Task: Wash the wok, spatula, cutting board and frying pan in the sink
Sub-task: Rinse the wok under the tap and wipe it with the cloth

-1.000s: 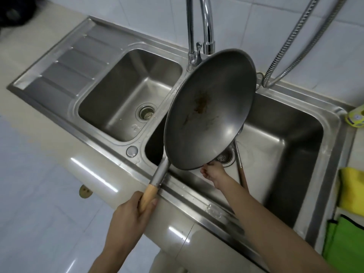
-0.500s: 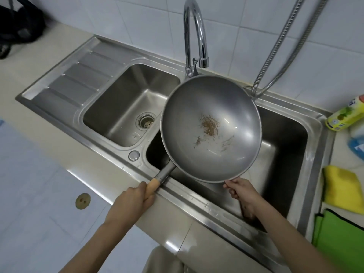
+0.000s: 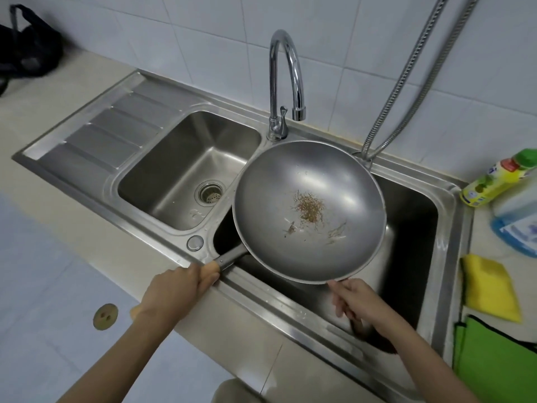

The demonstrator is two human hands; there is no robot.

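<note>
Hands first: your left hand (image 3: 177, 289) is wrapped round the wooden handle (image 3: 209, 273) of the wok (image 3: 309, 212), a firm closed grip, just over the front rim of the sink (image 3: 162, 242). Your right hand (image 3: 356, 301) sits at the wok's near edge with its fingers curled under the rim; how tightly they hold cannot be told.

You hold the wok above the right basin (image 3: 412, 228), open side up and roughly level. Its long axis runs from the handle at the near left toward the far right, and the bowl covers most of that basin. Brown food residue (image 3: 309, 206) clings to the middle of the bowl.

On the surface to your right lie a green cloth (image 3: 494, 362) and a yellow cloth (image 3: 488, 286). Beyond them are a blue-capped container (image 3: 515, 225) and a yellow dish soap bottle (image 3: 499, 178) with a green cap; their labels are too blurred to read.

Farther back, the left basin (image 3: 186, 170) shows its drain (image 3: 209, 192), and the chrome faucet (image 3: 286, 82) arches over the wok's far rim. A metal hose (image 3: 406, 80) climbs the tiled wall.
</note>
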